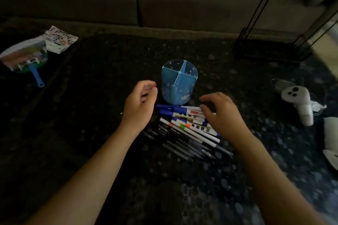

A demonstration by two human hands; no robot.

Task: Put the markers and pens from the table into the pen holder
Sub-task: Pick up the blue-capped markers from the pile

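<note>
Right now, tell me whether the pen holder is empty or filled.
Empty. The blue pen holder stands upright, its visible compartments bare; the markers and pens all lie on the table in front.

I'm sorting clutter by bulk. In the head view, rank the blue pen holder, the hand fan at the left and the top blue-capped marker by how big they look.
1. hand fan, though papers overlap it
2. blue pen holder, close to the fan, so this order is unsure
3. blue-capped marker, clearly smallest

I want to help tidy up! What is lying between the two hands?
In the head view, the row of markers and pens lies between the left hand and right hand, just in front of the blue pen holder.
</note>
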